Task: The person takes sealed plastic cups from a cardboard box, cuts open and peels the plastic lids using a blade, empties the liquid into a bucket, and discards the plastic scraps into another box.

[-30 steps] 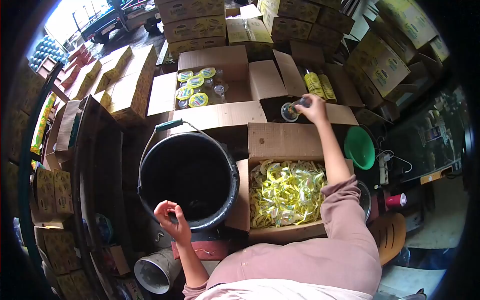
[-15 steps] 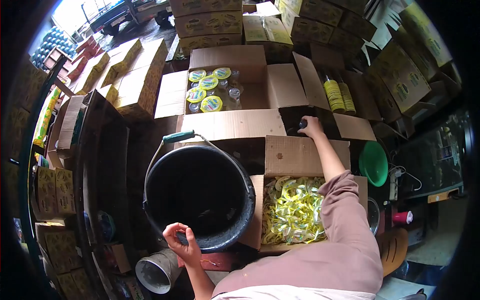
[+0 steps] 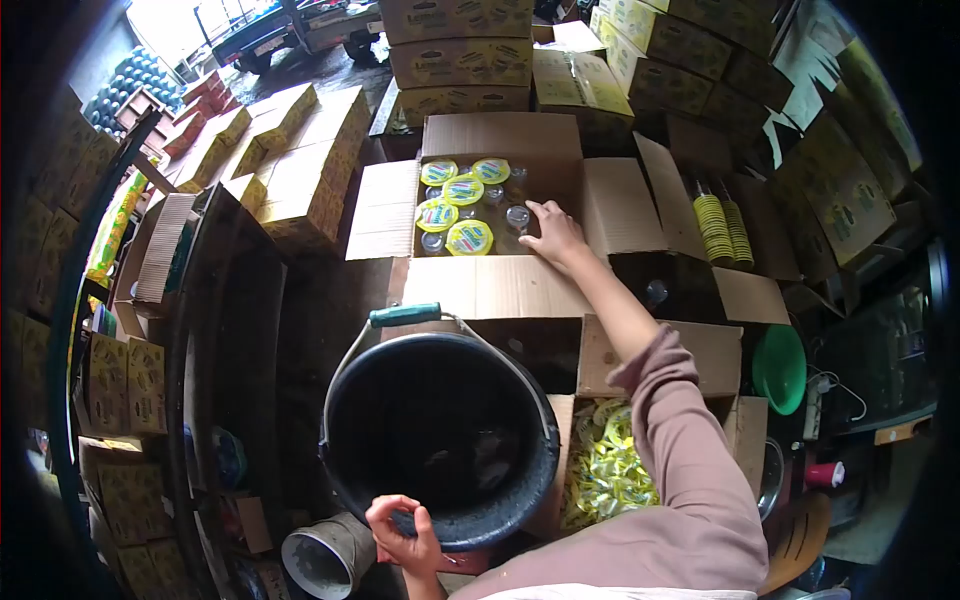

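My right hand (image 3: 555, 238) reaches into an open cardboard box (image 3: 500, 285). Its thumb and fingers are apart at the side of a small clear plastic bottle (image 3: 517, 216); a firm grip cannot be made out. Several round yellow printed tops (image 3: 468, 238) stand in the left part of that box, among other clear bottles. Another clear bottle (image 3: 655, 292) is on the dark surface outside the box. My left hand (image 3: 405, 530) hovers by the near rim of a big dark bucket (image 3: 540, 480), fingers loosely curled, thumb apart, nothing visible in it.
A carton of yellow-green strips (image 3: 612, 465) sits right of the bucket. Stacks of yellow discs (image 3: 712, 230) stand in another carton. A green bowl (image 3: 778, 370) lies at the right, a grey pail (image 3: 325, 560) at lower left. Stacked cartons (image 3: 460, 60) rise behind.
My right hand has left the dark surface and moved left into the cardboard box, leaving a clear bottle behind. The view has shifted, so everything appears lower and further right. My left hand keeps its curled pose.
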Tool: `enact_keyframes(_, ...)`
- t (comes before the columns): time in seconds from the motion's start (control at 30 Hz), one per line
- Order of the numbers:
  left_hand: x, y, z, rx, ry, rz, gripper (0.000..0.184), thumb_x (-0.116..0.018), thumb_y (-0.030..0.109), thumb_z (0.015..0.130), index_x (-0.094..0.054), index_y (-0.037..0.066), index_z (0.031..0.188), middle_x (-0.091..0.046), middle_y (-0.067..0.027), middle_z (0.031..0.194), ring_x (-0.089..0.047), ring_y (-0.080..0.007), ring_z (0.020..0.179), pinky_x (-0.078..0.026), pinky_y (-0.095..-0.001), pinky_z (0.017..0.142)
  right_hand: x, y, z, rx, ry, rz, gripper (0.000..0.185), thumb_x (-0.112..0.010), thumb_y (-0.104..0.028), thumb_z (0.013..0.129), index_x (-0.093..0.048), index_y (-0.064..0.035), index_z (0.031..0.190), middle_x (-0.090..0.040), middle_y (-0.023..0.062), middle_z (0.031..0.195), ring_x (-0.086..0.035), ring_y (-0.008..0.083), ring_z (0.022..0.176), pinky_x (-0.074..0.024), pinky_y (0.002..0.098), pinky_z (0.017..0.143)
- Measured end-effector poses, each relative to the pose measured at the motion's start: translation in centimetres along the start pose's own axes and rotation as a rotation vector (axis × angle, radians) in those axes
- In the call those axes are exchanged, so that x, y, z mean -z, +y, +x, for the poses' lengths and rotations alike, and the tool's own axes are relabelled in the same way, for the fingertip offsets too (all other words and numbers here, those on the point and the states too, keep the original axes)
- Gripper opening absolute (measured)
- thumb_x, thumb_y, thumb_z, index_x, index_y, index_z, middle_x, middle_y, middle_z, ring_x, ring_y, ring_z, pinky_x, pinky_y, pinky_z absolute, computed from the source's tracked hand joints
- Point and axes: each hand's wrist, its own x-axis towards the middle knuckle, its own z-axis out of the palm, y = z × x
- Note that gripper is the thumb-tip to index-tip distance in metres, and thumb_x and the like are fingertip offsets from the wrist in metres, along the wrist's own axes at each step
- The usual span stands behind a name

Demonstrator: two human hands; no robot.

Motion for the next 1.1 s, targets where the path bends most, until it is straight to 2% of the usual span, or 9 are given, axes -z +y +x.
enact_keyframes(0.1,0.0,0.0,0.1,-0.001,0.001,0.014,0.026,-0.057,0.006,0.071,-0.042,0.004,0.092,-0.049,-0.0064,0.071,-0.047,-0.0139,0.065,-0.038,-0.0253,0.063,-3.4,0.0,3.3,0.012,-0.060,-0.018,0.061,-0.070,-0.033,0.067,-0.046,-0.0181,0.121,-0.050,0.0105,0.114,-0.053,0.0301,0.100,-0.0450,0.0404,0.085)
enact_keyframes(0.27,0.0,0.0,0.0,0.009,0.008,-0.001,0.026,-0.059,0.008,0.072,-0.041,0.004,0.091,-0.049,-0.0064,0.071,-0.047,-0.0143,0.065,-0.039,-0.0253,0.062,-5.1,1.5,5.1,0.084,0.035,0.072,0.039,-0.068,-0.017,0.070,-0.054,-0.0109,0.106,-0.057,0.0153,0.097,-0.056,0.0329,0.093,-0.0465,0.0397,0.081)
enact_keyframes(0.5,0.0,-0.1,-0.1,0.008,0.017,-0.026,0.027,-0.060,0.010,0.073,-0.042,0.004,0.092,-0.048,-0.0065,0.070,-0.048,-0.0143,0.064,-0.040,-0.0249,0.061,-3.9,2.2,3.4,0.114,-0.033,0.111,0.036,-0.063,-0.017,0.075,-0.051,-0.0114,0.108,-0.054,0.0171,0.104,-0.054,0.0353,0.098,-0.0453,0.0414,0.083)
enact_keyframes(0.67,0.2,-0.2,0.0,-0.007,0.007,-0.008,0.028,-0.060,0.009,0.073,-0.042,0.004,0.093,-0.048,-0.0065,0.070,-0.047,-0.0144,0.064,-0.040,-0.0245,0.060,-3.4,3.8,1.7,0.213,0.009,0.195,0.035,-0.063,-0.015,0.072,-0.052,-0.0096,0.104,-0.055,0.0176,0.099,-0.055,0.0341,0.095,-0.0454,0.0401,0.082)
enact_keyframes(0.77,0.1,-0.1,0.0,-0.001,0.003,-0.013,0.028,-0.060,0.009,0.073,-0.042,0.004,0.093,-0.048,-0.0065,0.070,-0.047,-0.0144,0.064,-0.040,-0.0245,0.061,-3.0,5.3,0.8,0.261,0.048,0.258,0.029,-0.066,-0.019,0.066,-0.055,-0.0063,0.091,-0.057,0.0171,0.090,-0.056,0.0325,0.088,-0.0462,0.0391,0.078)
enact_keyframes(0.87,0.1,0.0,0.1,-0.005,-0.001,-0.012,0.028,-0.060,0.008,0.072,-0.042,0.004,0.093,-0.048,-0.0064,0.070,-0.047,-0.0144,0.064,-0.040,-0.0245,0.061,-3.2,5.9,0.6,0.225,0.102,0.252,0.030,-0.071,-0.020,0.057,-0.053,-0.0036,0.076,-0.057,0.0102,0.073,-0.056,0.0204,0.069,-0.0458,0.0324,0.064)
enact_keyframes(0.97,0.1,-0.3,0.0,0.009,0.012,-0.032,0.028,-0.060,0.007,0.072,-0.042,0.004,0.093,-0.048,-0.0063,0.070,-0.047,-0.0144,0.064,-0.040,-0.0245,0.061,-2.2,7.0,0.4,-0.057,-0.141,0.302,0.032,-0.074,-0.022,0.054,-0.052,-0.0047,0.070,-0.056,0.0064,0.069,-0.054,0.0161,0.066,-0.0444,0.0313,0.062)
enact_keyframes(1.0,0.1,-0.4,-0.2,0.017,0.022,-0.044,0.028,-0.060,0.007,0.072,-0.042,0.004,0.093,-0.047,-0.0062,0.071,-0.047,-0.0144,0.064,-0.040,-0.0245,0.061,-2.4,7.4,0.3,0.007,-0.069,0.340,0.031,-0.075,-0.021,0.054,-0.052,-0.0059,0.069,-0.057,0.0045,0.069,-0.055,0.0141,0.065,-0.0451,0.0295,0.062)
enact_keyframes(1.1,0.1,-0.2,-0.1,0.020,0.007,-0.043,0.027,-0.059,0.006,0.072,-0.042,0.004,0.093,-0.047,-0.0060,0.071,-0.047,-0.0144,0.065,-0.039,-0.0244,0.061,-3.1,7.2,0.3,0.002,0.115,0.474,0.029,-0.074,-0.018,0.055,-0.053,-0.0052,0.069,-0.058,0.0047,0.069,-0.057,0.0145,0.066,-0.0461,0.0280,0.063)
